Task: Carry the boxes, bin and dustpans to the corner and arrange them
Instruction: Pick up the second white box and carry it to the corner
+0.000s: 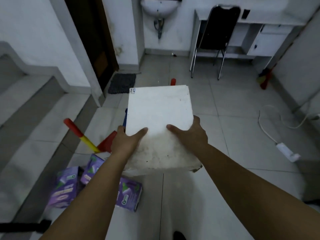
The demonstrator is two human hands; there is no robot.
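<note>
A: Where is the big white foam box (158, 125)?

B: Up off the floor — the left hand (125, 142) and right hand (190, 134) grip its near corners, thumbs on top.

A: Any danger?

B: It might slip — and the purple cardboard boxes (90, 186) below the left hand could trip you.

The room is dim, with a cool grey-blue cast and no visible lamp. The brightest surface is the top of the white box (159, 111), evenly lit at its far half and shaded grey nearer the hands. Shadows on the floor (225, 118) are soft and faint. Wide-angle distortion bends the walls and steps toward the edges (strongest at left). Everything looks slightly soft, and the purple boxes (65, 186) are blurred.
</note>
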